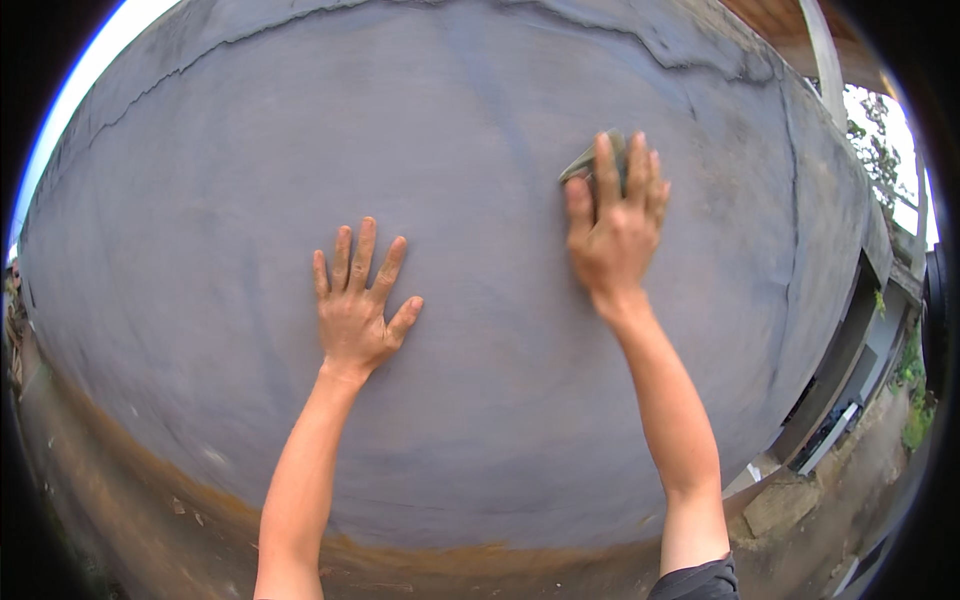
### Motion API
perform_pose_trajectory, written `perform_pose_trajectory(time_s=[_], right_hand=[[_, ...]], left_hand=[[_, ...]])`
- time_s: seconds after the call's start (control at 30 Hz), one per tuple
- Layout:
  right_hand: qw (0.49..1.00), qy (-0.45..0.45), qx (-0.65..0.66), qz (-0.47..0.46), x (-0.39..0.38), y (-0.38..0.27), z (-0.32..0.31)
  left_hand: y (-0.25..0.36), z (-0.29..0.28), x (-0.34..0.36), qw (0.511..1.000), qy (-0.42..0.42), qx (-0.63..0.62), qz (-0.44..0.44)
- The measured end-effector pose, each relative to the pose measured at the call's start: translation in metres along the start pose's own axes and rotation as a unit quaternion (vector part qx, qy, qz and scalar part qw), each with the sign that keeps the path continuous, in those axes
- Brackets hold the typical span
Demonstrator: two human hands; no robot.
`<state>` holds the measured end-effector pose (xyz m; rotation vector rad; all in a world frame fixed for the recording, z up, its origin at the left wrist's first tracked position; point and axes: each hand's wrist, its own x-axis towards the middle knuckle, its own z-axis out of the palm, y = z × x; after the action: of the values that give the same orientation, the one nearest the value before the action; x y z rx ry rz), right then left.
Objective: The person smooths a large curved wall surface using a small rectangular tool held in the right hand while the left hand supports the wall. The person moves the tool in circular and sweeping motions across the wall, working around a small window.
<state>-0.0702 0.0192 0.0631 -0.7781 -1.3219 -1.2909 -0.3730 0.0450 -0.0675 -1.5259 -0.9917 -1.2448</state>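
Note:
A broad grey wall (470, 420) with long cracks along its top and right side fills most of the view. My left hand (355, 295) lies flat on it, left of centre, fingers spread and empty. Higher up on the right, my right hand (618, 220) holds a thin olive-green pad (583, 160) against the wall, its fingers over the pad. The pad is partly hidden by the fingers and slightly blurred.
Along the wall's foot runs a brown ground strip (170, 510). At right are a pale post (826, 70), foliage (870, 140), grey panels and slabs (780, 505) on the ground, and small green plants (915, 420).

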Motion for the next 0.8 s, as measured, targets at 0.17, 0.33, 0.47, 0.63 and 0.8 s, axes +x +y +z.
perform_pose_trajectory(time_s=[0.17, 0.33, 0.47, 0.63, 0.8], right_hand=[[0.895, -0.175, 0.159, -0.378, -0.101, -0.065, -0.007], [0.992, -0.081, 0.001, -0.092, -0.028, -0.043, 0.002], [0.984, -0.129, 0.022, -0.123, -0.065, -0.098, 0.007], [0.850, -0.218, 0.231, -0.420, -0.072, -0.104, 0.021], [0.999, -0.035, -0.008, 0.004, 0.021, -0.115, 0.040]], left_hand=[[-0.021, 0.001, 0.005, 1.000, -0.002, -0.023, 0.019], [-0.043, -0.001, 0.003, 1.000, -0.006, -0.026, 0.016], [-0.059, -0.003, 0.000, 1.000, -0.019, -0.010, 0.008], [-0.081, -0.011, 0.001, 0.999, 0.003, -0.039, 0.000], [-0.089, -0.013, -0.008, 1.000, -0.004, -0.031, -0.002]])
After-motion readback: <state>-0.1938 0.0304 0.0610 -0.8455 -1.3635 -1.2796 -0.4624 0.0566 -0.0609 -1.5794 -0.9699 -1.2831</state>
